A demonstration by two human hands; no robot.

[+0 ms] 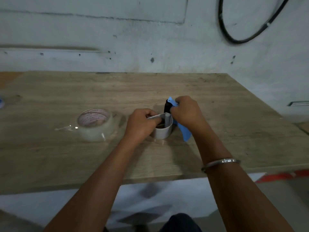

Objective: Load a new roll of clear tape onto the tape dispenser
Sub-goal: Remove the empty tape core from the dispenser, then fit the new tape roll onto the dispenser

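Dispenser (184,131) mostly hidden behind right hand (185,111).

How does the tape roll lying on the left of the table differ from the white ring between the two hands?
The clear tape roll is wider and see-through, with a printed pinkish core; the white ring is smaller, opaque and plain. The roll lies alone on the table, untouched; the ring sits on the blue dispenser, with the left hand at it and the right hand holding the dispenser. Both are round and hollow.
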